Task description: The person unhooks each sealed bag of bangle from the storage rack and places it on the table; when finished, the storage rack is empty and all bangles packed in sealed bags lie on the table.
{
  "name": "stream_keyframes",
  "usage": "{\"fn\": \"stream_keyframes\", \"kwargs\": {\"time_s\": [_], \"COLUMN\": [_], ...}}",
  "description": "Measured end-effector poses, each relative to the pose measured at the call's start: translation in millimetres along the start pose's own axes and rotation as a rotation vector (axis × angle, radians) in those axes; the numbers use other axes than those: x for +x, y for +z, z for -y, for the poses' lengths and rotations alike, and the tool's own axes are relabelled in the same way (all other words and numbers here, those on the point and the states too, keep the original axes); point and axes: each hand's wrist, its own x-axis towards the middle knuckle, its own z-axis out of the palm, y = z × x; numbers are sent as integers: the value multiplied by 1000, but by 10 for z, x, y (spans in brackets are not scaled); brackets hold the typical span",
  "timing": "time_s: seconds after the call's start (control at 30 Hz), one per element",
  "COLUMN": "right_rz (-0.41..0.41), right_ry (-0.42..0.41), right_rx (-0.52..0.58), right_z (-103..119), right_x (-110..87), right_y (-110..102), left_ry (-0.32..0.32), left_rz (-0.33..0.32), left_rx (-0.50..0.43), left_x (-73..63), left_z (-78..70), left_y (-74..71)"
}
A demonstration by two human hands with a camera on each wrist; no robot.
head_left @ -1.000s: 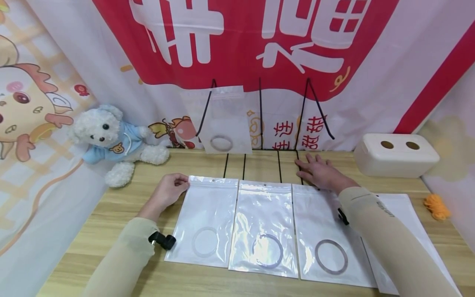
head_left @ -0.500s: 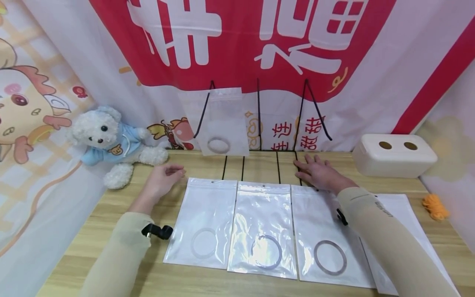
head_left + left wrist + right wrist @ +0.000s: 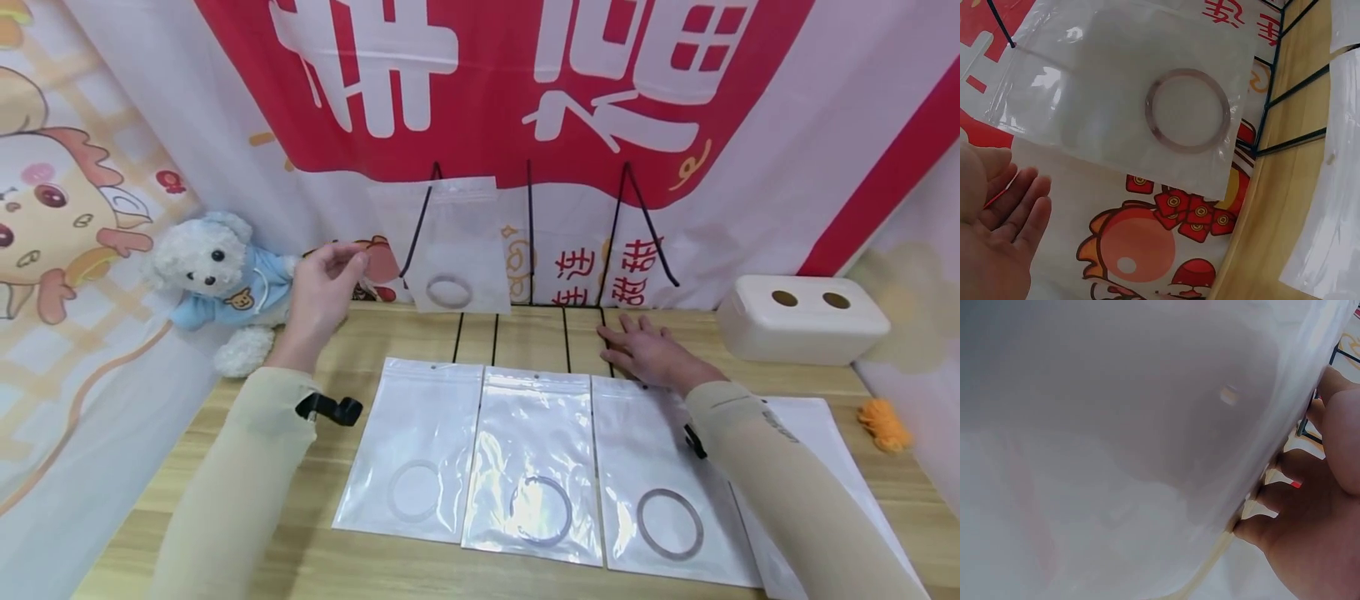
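My left hand [image 3: 324, 287] is raised at the left of a clear zip bag [image 3: 465, 242] that hangs from a black wire rack [image 3: 530, 225]. A pale bangle [image 3: 1188, 111] lies inside that bag. In the left wrist view the hand [image 3: 1007, 219] is apart from the bag, its fingers loosely bent and holding nothing. My right hand [image 3: 651, 352] rests on the rack's base wires with fingers spread. A white zip bag [image 3: 1116, 456] fills most of the right wrist view, beside the right hand's fingers.
Three white zip bags [image 3: 442, 408] with bangles lie in a row on the wooden table [image 3: 187, 467]. Another white bag [image 3: 802, 417] lies partly under the right forearm. A teddy bear [image 3: 225, 258] sits left; a cream box [image 3: 806, 325] and orange yarn [image 3: 885, 423] are right.
My left hand has let go of the left bag's top corner on the table and risen toward the hanging bag. The right hand has stayed in place.
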Motion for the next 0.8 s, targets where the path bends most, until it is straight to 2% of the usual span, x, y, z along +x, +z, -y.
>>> {"fn": "stream_keyframes", "kwargs": {"time_s": [0.17, 0.37, 0.63, 0.8], "right_rz": [4, 0, -1, -2], "right_ry": [2, 1, 10, 5], "right_rx": [-3, -3, 5, 7], "right_z": [4, 11, 21, 26], "right_x": [2, 0, -19, -22], "right_y": [0, -4, -16, -17], "left_ry": [28, 90, 50, 39], "left_rz": [-65, -65, -99, -133], "left_rx": [-114, -213, -276, -278], "left_x": [100, 185, 275, 288], "left_z": [-146, -280, -392, -437], "left_y": [58, 115, 198, 226]}}
